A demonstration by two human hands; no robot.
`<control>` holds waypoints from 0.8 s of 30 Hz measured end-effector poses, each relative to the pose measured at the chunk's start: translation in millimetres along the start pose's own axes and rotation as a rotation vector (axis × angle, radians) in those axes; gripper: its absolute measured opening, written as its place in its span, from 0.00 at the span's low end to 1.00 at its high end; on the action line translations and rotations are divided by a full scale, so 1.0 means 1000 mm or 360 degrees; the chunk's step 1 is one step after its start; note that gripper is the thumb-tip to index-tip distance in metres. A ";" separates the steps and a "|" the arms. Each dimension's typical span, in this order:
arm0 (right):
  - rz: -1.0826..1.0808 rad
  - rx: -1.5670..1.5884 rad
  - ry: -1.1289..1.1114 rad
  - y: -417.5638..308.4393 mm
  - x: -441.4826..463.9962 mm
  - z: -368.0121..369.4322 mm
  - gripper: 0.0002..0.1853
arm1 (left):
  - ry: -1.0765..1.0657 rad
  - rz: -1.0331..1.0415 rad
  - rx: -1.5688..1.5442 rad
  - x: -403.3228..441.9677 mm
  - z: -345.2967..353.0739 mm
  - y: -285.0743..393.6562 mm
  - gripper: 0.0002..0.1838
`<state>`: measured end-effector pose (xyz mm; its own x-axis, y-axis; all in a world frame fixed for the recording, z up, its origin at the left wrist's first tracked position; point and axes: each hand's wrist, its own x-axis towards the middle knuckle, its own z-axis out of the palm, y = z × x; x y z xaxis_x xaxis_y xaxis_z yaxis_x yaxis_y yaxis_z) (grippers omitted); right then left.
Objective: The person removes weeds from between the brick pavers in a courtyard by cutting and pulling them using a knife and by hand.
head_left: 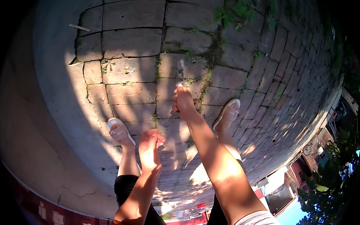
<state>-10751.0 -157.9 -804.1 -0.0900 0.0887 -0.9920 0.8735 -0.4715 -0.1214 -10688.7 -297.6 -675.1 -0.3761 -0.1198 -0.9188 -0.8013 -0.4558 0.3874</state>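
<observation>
My right hand (pixel 183 101) is closed, with a narrow, flat, blade-like tool (pixel 180 71) sticking out past the thumb and away from me. The tool looks greyish and partly see-through against the bricks, and its grip is hidden in the fist. Below it, on the left, my left hand (pixel 149 146) hovers with loosely bent fingers apart and nothing visible in them. Under both hands lies brick paving (pixel 131 93), and small green weeds (pixel 193 79) grow in the joints close to the tool.
My sandalled feet stand either side, the left sandal (pixel 120 131) and the right sandal (pixel 228 114). A concrete strip (pixel 54 68) borders the paving on the left. A small pale stick (pixel 79 27) lies at upper left, and leafier weeds (pixel 241 11) grow at the top.
</observation>
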 end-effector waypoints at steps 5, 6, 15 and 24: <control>-0.0134 -0.0242 -0.0098 0.003 -0.019 -0.006 0.16 | -0.0048 0.0010 0.0071 0.001 0.005 -0.002 0.09; -0.0223 -0.0215 0.0004 0.000 -0.017 -0.016 0.16 | -0.0039 0.0013 0.0105 0.001 0.007 -0.003 0.09; -0.0210 0.0270 0.0154 -0.078 0.039 -0.006 0.15 | -0.0025 -0.0060 0.0219 -0.001 0.024 -0.022 0.09; -0.0282 0.0331 0.0068 -0.077 0.018 -0.002 0.17 | -0.0042 -0.0142 0.0232 -0.001 0.033 -0.021 0.09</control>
<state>-10818.6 -117.9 -812.4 -0.2082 0.2208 -0.9528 0.7285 -0.6150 -0.3017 -10686.6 -258.9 -680.4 -0.3110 -0.0607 -0.9485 -0.8904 -0.3305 0.3131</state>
